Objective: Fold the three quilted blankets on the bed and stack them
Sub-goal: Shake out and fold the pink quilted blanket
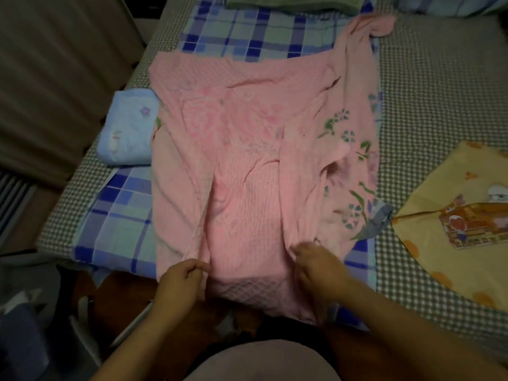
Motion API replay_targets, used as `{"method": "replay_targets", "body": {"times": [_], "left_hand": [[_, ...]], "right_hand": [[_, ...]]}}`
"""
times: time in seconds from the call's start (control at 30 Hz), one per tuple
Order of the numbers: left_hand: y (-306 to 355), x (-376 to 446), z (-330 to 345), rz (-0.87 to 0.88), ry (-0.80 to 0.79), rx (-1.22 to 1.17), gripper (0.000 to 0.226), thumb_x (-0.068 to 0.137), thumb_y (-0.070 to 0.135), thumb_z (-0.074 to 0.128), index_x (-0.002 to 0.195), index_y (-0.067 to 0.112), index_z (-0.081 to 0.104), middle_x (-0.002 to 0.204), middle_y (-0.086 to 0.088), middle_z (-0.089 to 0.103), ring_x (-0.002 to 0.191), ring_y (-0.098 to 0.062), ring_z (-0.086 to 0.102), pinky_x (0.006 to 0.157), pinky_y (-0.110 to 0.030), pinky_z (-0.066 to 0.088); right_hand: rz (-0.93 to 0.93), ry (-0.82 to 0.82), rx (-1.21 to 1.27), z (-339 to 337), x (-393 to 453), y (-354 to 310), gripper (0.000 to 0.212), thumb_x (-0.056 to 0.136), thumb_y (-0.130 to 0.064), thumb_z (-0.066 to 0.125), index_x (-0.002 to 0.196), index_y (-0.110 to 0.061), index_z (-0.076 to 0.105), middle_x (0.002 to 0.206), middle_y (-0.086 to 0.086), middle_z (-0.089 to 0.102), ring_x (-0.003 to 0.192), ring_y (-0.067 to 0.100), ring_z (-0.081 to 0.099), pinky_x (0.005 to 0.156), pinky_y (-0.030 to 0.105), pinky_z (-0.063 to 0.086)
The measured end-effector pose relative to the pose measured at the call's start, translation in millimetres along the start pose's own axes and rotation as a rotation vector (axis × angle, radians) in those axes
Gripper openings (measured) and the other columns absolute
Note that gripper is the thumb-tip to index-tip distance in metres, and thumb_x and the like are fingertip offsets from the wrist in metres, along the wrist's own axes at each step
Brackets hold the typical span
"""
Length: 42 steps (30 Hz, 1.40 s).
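fingers (202, 266) both hands pinch 1 pink blanket (247, 166) | 1 blue folded blanket (127, 127)

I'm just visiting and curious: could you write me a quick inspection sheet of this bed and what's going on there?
Surface: bed covered in small grey-and-white check, with a blue plaid sheet on top.
Job's things: pink quilted blanket spread out and rumpled; light blue folded blanket at its left; green folded blanket at the far end.
Clutter: yellow printed cloth at the right.
Hands: left hand and right hand each pinch the pink blanket's near part.
Cables: nothing seen.
Surroundings: curtain at the left.
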<state>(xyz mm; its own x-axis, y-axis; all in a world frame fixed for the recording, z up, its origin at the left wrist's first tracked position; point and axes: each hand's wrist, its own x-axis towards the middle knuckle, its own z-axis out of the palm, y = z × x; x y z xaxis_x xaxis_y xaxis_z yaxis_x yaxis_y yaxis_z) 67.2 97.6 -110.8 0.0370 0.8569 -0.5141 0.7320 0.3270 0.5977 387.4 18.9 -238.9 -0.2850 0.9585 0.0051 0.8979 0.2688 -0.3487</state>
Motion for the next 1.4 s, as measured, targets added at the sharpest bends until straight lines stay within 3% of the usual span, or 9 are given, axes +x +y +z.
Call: {"method": "replay_targets", "body": {"times": [0.1, 0.2, 0.43, 0.6, 0.73, 0.83, 1.07, 1.27, 1.4], "left_hand": [[-15.8, -3.2, -12.7, 0.035, -0.052, 0.015, 0.032, 0.092, 0.002, 0.053, 0.083, 0.024, 0.075, 0.058, 0.010, 0.066, 0.045, -0.002, 0.051, 0.042, -0.012, 0.034], [-33.4, -7.0, -21.3, 0.023, -0.089, 0.033, 0.031, 0.093, 0.002, 0.052, 0.086, 0.022, 0.075, 0.069, -0.011, 0.070, 0.049, -0.011, 0.048, 0.043, -0.017, 0.032], [-59.8, -9.0, -32.7, 0.001, -0.055, 0.048, 0.034, 0.090, 0.005, 0.054, 0.082, 0.030, 0.074, 0.079, 0.005, 0.073, 0.065, -0.012, 0.062, 0.058, -0.027, 0.044], [-60.4, -11.2, -41.1, 0.038, -0.003, 0.116, 0.028, 0.087, 0.009, 0.058, 0.088, 0.032, 0.075, 0.074, 0.007, 0.068, 0.057, -0.004, 0.055, 0.054, -0.023, 0.040], [-71.4, -18.2, -44.3, 0.046, 0.015, 0.255, 0.026, 0.089, 0.022, 0.056, 0.104, 0.033, 0.074, 0.098, 0.007, 0.072, 0.086, -0.012, 0.066, 0.075, -0.030, 0.051], [-83.0, -27.4, -49.7, 0.220, 0.126, 0.601, 0.027, 0.087, 0.020, 0.055, 0.108, 0.027, 0.069, 0.105, -0.002, 0.071, 0.100, -0.026, 0.066, 0.085, -0.038, 0.051], [-62.2, -18.6, -45.9, 0.420, 0.105, 0.232, 0.033, 0.075, 0.010, 0.060, 0.101, 0.030, 0.067, 0.097, 0.007, 0.060, 0.082, -0.004, 0.055, 0.074, -0.022, 0.043], [-39.2, 11.9, -16.7, 0.442, 0.031, 0.217, 0.037, 0.080, -0.008, 0.059, 0.091, 0.026, 0.070, 0.095, -0.001, 0.067, 0.080, -0.016, 0.059, 0.071, -0.025, 0.040], [-16.5, 15.9, -4.2, 0.538, 0.061, 0.164, 0.030, 0.082, -0.009, 0.059, 0.092, 0.015, 0.073, 0.098, -0.005, 0.071, 0.088, -0.023, 0.064, 0.079, -0.029, 0.046]], "right_hand": [[0.236, -0.675, -0.211, 38.3, -61.6, -4.3, 0.036, 0.078, -0.029, 0.068, 0.111, -0.016, 0.069, 0.116, 0.005, 0.064, 0.106, 0.030, 0.058, 0.096, 0.043, 0.049], [0.719, -0.810, -0.080, 37.6, -79.4, 5.9, 0.051, 0.090, -0.030, 0.055, 0.137, -0.013, 0.049, 0.140, 0.010, 0.054, 0.124, 0.027, 0.053, 0.105, 0.038, 0.042], [0.893, 0.156, 0.182, -7.2, 24.8, 10.8, 0.026, 0.091, -0.026, 0.055, 0.107, -0.006, 0.058, 0.106, 0.020, 0.060, 0.095, 0.038, 0.060, 0.077, 0.041, 0.050], [1.054, 0.056, 0.359, -18.6, 125.9, 32.4, 0.104, 0.077, -0.062, 0.069, 0.154, -0.011, 0.021, 0.155, 0.022, 0.025, 0.139, 0.040, 0.030, 0.115, 0.047, 0.029], [1.062, -0.085, 0.301, 1.5, 163.7, 49.9, 0.057, 0.082, -0.057, 0.051, 0.132, -0.030, 0.054, 0.139, 0.016, 0.051, 0.126, 0.040, 0.048, 0.108, 0.046, 0.039], [1.196, 0.479, 0.573, -12.8, 168.7, 32.7, 0.036, 0.095, -0.021, 0.045, 0.126, -0.010, 0.060, 0.124, 0.016, 0.064, 0.114, 0.034, 0.059, 0.096, 0.033, 0.047], [1.043, 0.369, 0.428, -52.1, 8.0, -61.2, 0.045, 0.097, -0.021, 0.043, 0.136, -0.003, 0.052, 0.120, 0.022, 0.062, 0.110, 0.039, 0.060, 0.087, 0.036, 0.046], [2.110, 0.874, 0.526, -65.1, -192.6, 10.2, 0.065, 0.102, -0.047, 0.003, 0.154, -0.019, 0.031, 0.157, 0.006, 0.035, 0.145, 0.029, 0.031, 0.115, 0.036, 0.028], [1.852, 1.078, 0.498, -108.0, -201.9, -52.3, 0.034, 0.103, -0.023, 0.047, 0.129, -0.004, 0.057, 0.122, 0.020, 0.062, 0.110, 0.035, 0.059, 0.093, 0.046, 0.048]]}}
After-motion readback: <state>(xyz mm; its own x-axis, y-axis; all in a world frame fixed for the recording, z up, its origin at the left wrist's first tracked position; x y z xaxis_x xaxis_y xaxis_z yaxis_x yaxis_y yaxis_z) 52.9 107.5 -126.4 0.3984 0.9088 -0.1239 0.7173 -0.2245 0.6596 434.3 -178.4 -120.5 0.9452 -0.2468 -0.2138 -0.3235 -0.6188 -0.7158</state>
